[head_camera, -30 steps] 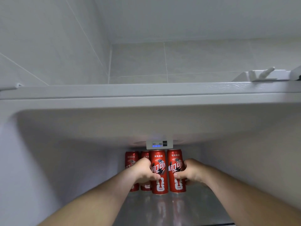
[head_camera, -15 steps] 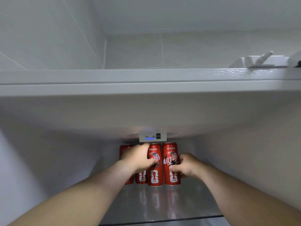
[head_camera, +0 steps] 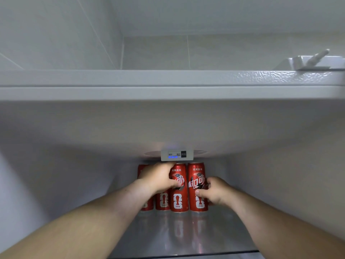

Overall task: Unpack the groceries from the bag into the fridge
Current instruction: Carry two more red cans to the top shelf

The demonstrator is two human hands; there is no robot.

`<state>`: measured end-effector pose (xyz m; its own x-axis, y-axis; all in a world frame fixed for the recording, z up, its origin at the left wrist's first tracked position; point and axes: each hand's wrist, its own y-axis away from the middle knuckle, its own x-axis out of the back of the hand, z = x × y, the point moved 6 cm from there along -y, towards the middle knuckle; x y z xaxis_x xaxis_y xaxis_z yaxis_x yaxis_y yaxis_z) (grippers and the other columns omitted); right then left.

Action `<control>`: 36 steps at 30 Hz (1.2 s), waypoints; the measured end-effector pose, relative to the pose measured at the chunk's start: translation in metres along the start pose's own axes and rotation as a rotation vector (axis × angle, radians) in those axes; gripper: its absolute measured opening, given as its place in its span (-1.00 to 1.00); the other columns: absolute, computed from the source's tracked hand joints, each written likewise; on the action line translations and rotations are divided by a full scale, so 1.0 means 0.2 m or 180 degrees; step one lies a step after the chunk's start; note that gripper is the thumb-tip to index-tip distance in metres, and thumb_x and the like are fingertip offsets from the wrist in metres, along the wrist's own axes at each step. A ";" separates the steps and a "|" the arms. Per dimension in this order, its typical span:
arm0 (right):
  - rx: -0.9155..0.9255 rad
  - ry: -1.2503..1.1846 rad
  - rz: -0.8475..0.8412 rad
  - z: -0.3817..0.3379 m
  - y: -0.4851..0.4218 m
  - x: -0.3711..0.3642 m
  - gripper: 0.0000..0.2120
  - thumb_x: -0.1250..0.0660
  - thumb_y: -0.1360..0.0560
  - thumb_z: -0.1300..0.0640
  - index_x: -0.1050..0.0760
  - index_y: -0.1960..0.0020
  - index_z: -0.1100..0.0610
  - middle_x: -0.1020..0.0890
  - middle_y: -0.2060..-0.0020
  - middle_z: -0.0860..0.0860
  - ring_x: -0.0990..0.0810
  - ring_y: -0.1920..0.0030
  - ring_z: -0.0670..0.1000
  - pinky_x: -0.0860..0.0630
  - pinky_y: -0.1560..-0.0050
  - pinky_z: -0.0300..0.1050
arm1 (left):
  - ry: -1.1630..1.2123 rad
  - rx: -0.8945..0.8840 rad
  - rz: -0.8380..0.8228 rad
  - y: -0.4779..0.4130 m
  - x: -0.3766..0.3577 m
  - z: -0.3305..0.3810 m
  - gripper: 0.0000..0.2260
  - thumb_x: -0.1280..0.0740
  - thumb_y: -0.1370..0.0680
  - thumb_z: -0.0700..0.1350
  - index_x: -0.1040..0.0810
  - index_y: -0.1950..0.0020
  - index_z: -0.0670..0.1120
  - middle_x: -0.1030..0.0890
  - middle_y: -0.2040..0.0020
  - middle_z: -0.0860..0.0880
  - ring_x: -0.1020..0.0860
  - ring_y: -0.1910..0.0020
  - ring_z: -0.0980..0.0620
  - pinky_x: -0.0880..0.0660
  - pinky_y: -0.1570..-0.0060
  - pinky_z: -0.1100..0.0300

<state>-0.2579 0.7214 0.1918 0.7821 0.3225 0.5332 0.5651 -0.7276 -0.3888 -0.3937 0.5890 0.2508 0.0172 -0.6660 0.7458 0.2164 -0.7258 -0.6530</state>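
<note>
Several tall red soda cans stand upright in a row at the back of the fridge's top glass shelf. My left hand wraps around the third can from the left and hides the upper parts of the two cans further left. My right hand grips the rightmost can from its right side, thumb across the front. Both cans rest on the shelf and touch each other. No bag is in view.
A small white control panel with blue lights hangs from the fridge ceiling just above the cans. The white fridge walls close in on the left and right. The fridge's top edge spans the view, with a door hinge at the right.
Both hands have pushed the two right cans further back on the shelf, level with the other cans. My left hand has slid higher on its can. The view has tilted slightly down.
</note>
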 end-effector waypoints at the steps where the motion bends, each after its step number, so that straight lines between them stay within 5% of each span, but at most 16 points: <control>1: -0.0003 0.0027 0.0032 0.00 0.00 0.00 -0.50 -0.50 -0.45 0.04 -0.41 -0.32 0.09 -0.60 -0.22 0.08 -0.60 -0.20 0.13 -0.54 -0.24 0.18 | 0.0006 -0.0007 0.0008 0.00 0.00 0.00 -0.34 -0.50 -0.38 0.18 -0.33 -0.41 0.17 -0.53 -0.31 0.07 -0.55 -0.21 -0.01 -0.53 -0.17 0.04; 10: 0.0068 0.0362 0.0014 -0.01 0.00 -0.02 -0.45 -0.54 -0.41 0.12 -0.42 -0.33 0.08 -0.59 -0.23 0.06 -0.59 -0.21 0.10 -0.52 -0.26 0.15 | -0.0085 -0.0053 0.0076 -0.01 -0.01 0.00 -0.35 -0.49 -0.40 0.18 -0.32 -0.43 0.16 -0.54 -0.31 0.05 -0.56 -0.20 -0.02 -0.54 -0.15 0.06; 36: -0.0095 0.0930 0.0191 0.02 -0.01 -0.03 -0.49 -0.42 -0.51 -0.04 -0.41 -0.39 0.10 -0.58 -0.27 0.04 -0.59 -0.23 0.07 -0.49 -0.31 0.01 | -0.0669 -0.0008 0.0162 -0.03 -0.01 0.06 -0.36 -0.45 -0.43 0.19 -0.29 -0.43 0.10 -0.53 -0.29 -0.01 -0.56 -0.17 -0.07 -0.56 -0.06 0.05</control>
<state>-0.2627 0.7224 0.1869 0.7028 0.0936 0.7052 0.5087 -0.7591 -0.4063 -0.3840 0.5972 0.2544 0.2313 -0.6514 0.7226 0.2075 -0.6926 -0.6908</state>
